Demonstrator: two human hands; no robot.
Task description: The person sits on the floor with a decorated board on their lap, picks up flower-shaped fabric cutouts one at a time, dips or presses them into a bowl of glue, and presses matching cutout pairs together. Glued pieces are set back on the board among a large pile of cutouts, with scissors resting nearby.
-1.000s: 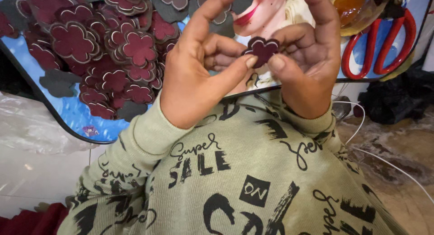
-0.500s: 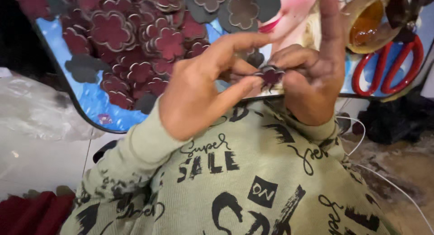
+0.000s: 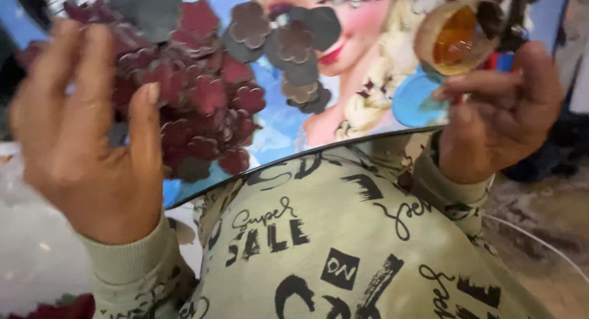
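**Two hands parted over a heap of maroon flower cut-outs**

Both hands hover above the tray, well apart. The left hand (image 3: 86, 135) is spread loosely, fingers (image 3: 145, 119) slack and half extended over the pile of maroon flower cut-outs (image 3: 202, 104); it grips nothing that I can see, though blur hides the fingertips. The right hand (image 3: 500, 113) is curled, thumb and forefinger drawn close together near the small round cup (image 3: 457, 36) with amber liquid in it; whether anything is pinched between them I cannot tell.

The cut-outs lie heaped on the left part of the tray, overlapping each other, with a few greyish-brown flowers (image 3: 294, 46) scattered nearer the middle. They look thin, flat and very light, probably foam or felt sheet: soft enough to bend and likely to cling together in the stack. A fingertip pinch on a petal edge seems the best hold, lifting one off the top.

Beside the cup sits a blue round lid (image 3: 414, 101). The tray (image 3: 288, 125) itself carries a printed cartoon picture and rests against the person's lap, its dark rim just above the olive patterned sweatshirt (image 3: 331, 233). The open cup stands close to the right hand and could be knocked.
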